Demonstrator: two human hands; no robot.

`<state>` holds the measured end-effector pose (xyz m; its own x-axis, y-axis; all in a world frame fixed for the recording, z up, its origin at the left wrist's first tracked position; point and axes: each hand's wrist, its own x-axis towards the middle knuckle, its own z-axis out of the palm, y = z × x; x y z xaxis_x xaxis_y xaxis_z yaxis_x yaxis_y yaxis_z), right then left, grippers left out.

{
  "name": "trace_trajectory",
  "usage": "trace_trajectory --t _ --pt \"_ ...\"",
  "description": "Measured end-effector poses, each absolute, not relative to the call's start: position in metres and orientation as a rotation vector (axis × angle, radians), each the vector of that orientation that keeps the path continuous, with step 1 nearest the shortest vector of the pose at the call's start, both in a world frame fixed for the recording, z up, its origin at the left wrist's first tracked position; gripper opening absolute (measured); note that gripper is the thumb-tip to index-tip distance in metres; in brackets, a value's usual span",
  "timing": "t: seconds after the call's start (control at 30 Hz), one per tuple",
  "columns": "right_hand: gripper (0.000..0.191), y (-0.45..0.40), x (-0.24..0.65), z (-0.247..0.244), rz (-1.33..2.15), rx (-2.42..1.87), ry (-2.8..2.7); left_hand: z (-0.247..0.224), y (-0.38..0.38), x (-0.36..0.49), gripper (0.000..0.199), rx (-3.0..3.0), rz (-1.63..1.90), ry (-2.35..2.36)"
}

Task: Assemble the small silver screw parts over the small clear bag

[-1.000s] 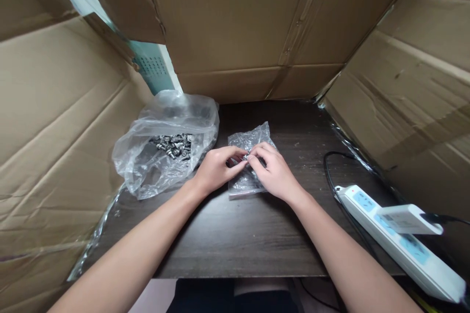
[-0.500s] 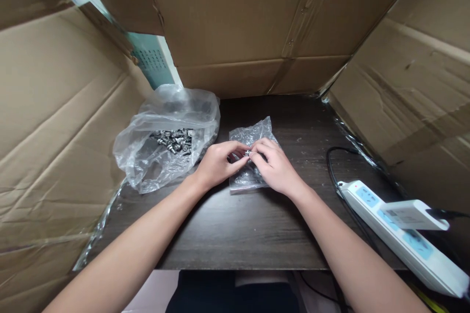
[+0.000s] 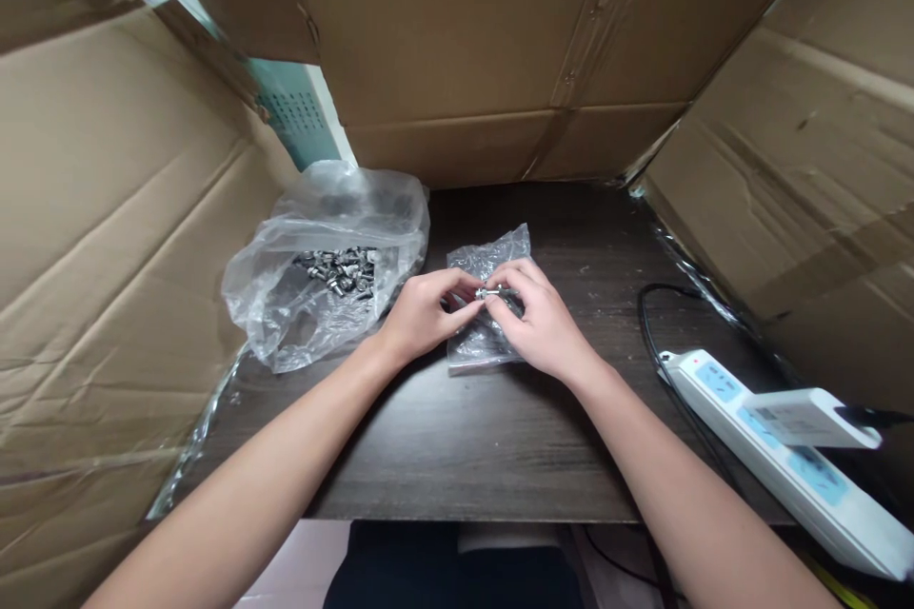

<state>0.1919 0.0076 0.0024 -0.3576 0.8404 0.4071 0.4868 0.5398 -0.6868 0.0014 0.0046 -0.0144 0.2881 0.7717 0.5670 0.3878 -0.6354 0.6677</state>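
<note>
A small shiny metal bolt lies sideways between my fingertips, above a flat clear plastic bag. My left hand pinches its left end between thumb and forefinger. The thumb and fingers of my right hand close on the bolt's other side. Its finer details are too small to make out. Left of my hands, a larger clear plastic bag lies with its mouth towards me, and a heap of similar metal bolts shows inside.
Cardboard walls enclose the dark wooden table at the back and sides. A white power strip with a plugged-in adapter sits at the right. A black cable curves beside it.
My right hand has shifted slightly and its fingers have opened a little around the bolt, so more of the bolt shows. My left hand keeps nearly the same pinch.
</note>
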Motion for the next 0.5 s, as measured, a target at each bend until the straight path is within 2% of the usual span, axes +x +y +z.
trace_trajectory --t 0.13,0.33,0.5 --pt "0.004 0.0082 0.1923 0.001 0.595 -1.063 -2.017 -0.0131 0.0045 0.0013 0.012 2.145 1.296 1.033" --pt "0.023 0.0084 0.1918 0.0005 0.651 -1.111 -2.031 -0.0128 0.0034 0.0022 0.013 2.145 1.298 1.025" --pt "0.014 0.0079 0.1917 0.0026 0.652 -1.094 -2.027 -0.0136 0.0037 0.0019 0.012 2.145 1.292 1.02"
